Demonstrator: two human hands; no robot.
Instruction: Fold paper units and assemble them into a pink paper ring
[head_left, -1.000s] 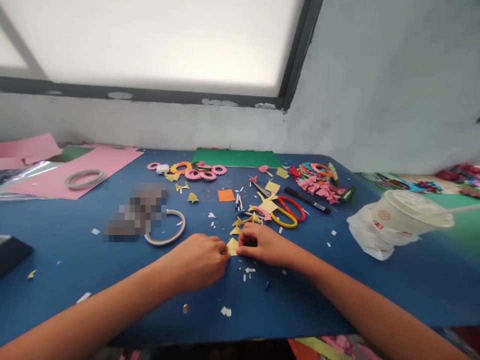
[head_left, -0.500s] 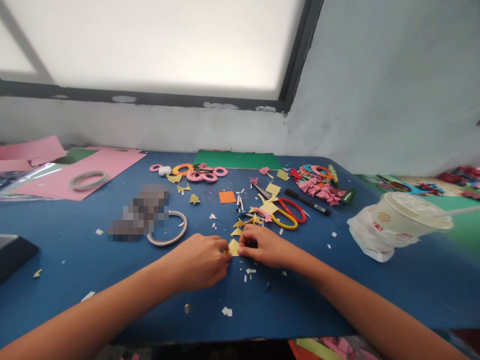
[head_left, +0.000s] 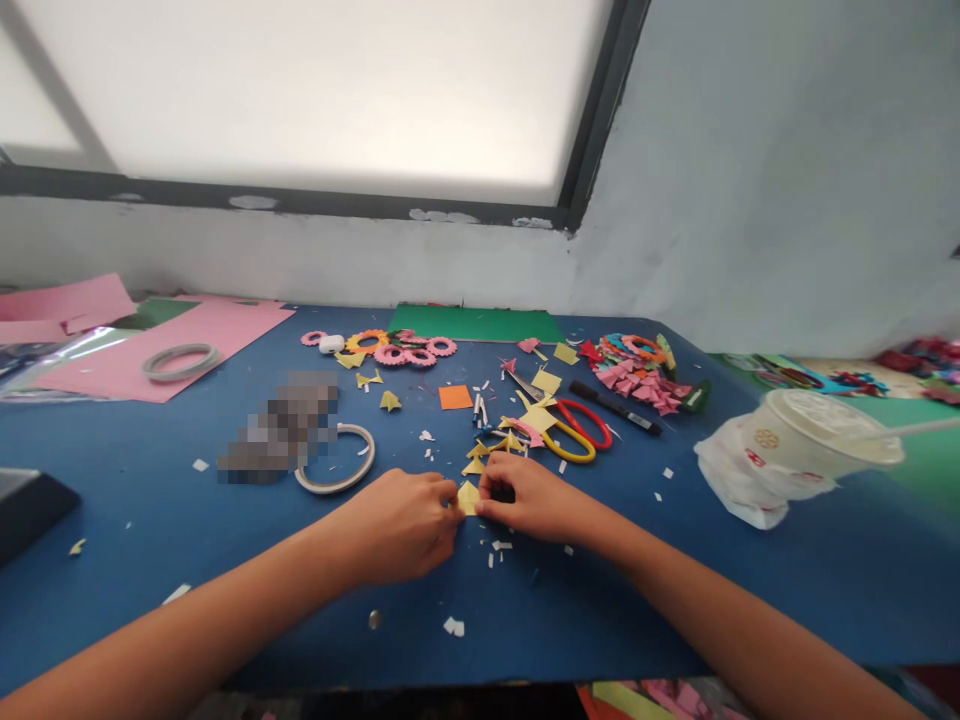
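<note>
Between my two hands, low over the blue table (head_left: 600, 600), is a small piece of folded yellow paper (head_left: 469, 497) with a pointed top. My left hand (head_left: 411, 522) pinches its left edge; the fingertips partly cover it. On the opposite edge, my right hand (head_left: 529, 495) is closed with thumb and fingers on the paper. Just beyond it lie small folded yellow paper pieces (head_left: 475, 465). Scissors (head_left: 574, 440) with one red and one yellow handle rest past my right hand, partly under yellow paper squares (head_left: 538, 418).
A tape roll (head_left: 364, 475) lies beyond my left forearm, and another tape roll (head_left: 180, 362) on pink sheets (head_left: 97, 370). A black marker (head_left: 615, 407), an orange square (head_left: 454, 397) and paper rings (head_left: 390, 355) sit farther back. At right stands a lidded cup (head_left: 795, 445) with a straw.
Both hands stay on the folded yellow paper with almost no movement. The whole view has shifted very slightly.
</note>
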